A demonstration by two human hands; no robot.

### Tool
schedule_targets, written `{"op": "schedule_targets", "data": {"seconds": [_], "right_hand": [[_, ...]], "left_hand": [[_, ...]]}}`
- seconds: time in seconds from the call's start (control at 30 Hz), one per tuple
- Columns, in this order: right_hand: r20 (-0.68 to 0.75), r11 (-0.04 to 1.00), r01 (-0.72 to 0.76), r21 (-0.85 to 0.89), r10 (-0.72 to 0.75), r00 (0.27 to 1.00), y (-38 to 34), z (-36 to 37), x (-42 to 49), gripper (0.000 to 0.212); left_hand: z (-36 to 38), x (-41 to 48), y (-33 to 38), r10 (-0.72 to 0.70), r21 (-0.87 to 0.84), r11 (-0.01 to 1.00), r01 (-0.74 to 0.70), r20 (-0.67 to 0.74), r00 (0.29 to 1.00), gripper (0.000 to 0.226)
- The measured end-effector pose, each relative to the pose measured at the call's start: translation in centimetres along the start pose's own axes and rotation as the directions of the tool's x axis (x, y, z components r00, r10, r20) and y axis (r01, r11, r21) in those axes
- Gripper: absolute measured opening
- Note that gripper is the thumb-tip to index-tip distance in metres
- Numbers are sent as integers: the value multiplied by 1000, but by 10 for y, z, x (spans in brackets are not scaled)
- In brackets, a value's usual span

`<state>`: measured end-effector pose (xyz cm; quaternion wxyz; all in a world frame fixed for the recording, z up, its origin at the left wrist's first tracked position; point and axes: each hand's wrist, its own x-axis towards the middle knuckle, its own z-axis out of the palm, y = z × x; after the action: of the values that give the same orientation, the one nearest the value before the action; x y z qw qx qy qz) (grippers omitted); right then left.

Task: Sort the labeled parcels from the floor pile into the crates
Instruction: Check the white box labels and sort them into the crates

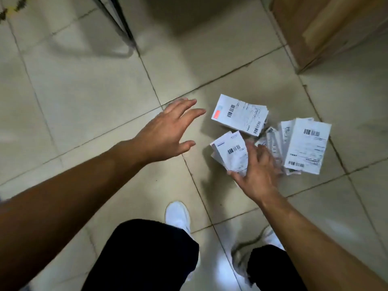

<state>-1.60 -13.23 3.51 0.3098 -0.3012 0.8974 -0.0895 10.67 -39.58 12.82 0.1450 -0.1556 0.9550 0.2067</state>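
A pile of several white labeled parcels lies on the tiled floor. One parcel with a red mark (241, 117) lies at the pile's far left. A larger parcel (307, 145) lies on the right over others. My right hand (257, 171) grips a small white parcel (231, 153) at the pile's near left, thumb beneath it and fingers over its right edge. My left hand (168, 131) hovers with fingers spread, left of the pile and holding nothing.
A cardboard box (327, 28) stands at the far right. A metal frame leg (117, 22) rises at the top centre, with a blurred curved bar beside it. My legs and white shoes (177, 215) stand at the bottom.
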Motion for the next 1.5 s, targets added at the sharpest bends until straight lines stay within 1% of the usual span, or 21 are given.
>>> {"op": "schedule_targets", "data": {"seconds": [0.1,0.2,0.33,0.43,0.53,0.63,0.77,0.87,0.97,1.03,1.1,1.17,1.23,1.3,1.37,1.5], "right_hand": [[-2,998,-46,-54,46,999,8,42,25,122],[-24,994,-91,-60,90,996,15,66,35,130],[-101,986,-157,-61,151,983,23,88,29,130],[-96,980,-184,-80,176,980,28,104,20,125],[-101,979,-199,-41,195,976,32,113,14,120],[-77,979,-200,37,203,976,32,100,7,109],[-120,979,-188,79,197,973,25,58,-15,103],[-220,973,-190,134,216,951,18,19,-30,100],[-271,962,-194,194,242,932,12,-30,-39,96],[-336,957,-205,207,266,904,11,-63,-43,96],[-421,949,-217,230,298,857,11,-94,-48,97],[-491,946,-213,245,310,814,13,-122,-55,96],[-527,951,-201,236,299,796,16,-151,-62,95],[-548,957,-189,220,282,788,21,-185,-74,95],[-571,962,-173,211,265,777,27,-224,-91,95],[-606,966,-186,181,258,752,33,-301,-139,93]], "left_hand": [[38,59,-29,98,119,987,-106,72,993,94],[65,111,-35,160,229,955,-187,129,979,109],[94,162,-27,232,320,907,-272,159,960,121],[112,189,-23,226,328,900,-286,210,951,130],[122,198,-19,245,331,889,-316,240,939,128],[125,193,-18,240,299,909,-291,196,951,117],[109,176,-4,162,297,935,-195,133,978,114],[79,165,19,145,245,957,-156,63,987,112],[42,159,47,116,214,971,-110,-15,993,112],[17,156,68,103,183,979,-85,-92,990,107],[-8,155,89,87,155,986,-61,-165,982,106],[-31,156,107,85,172,984,-47,-219,972,106],[-52,153,125,86,201,979,-33,-262,961,104],[-71,148,143,84,183,983,-28,-302,950,103],[-92,138,163,76,155,988,-26,-322,944,103],[-136,110,204,79,123,992,-39,-333,940,99]]}}
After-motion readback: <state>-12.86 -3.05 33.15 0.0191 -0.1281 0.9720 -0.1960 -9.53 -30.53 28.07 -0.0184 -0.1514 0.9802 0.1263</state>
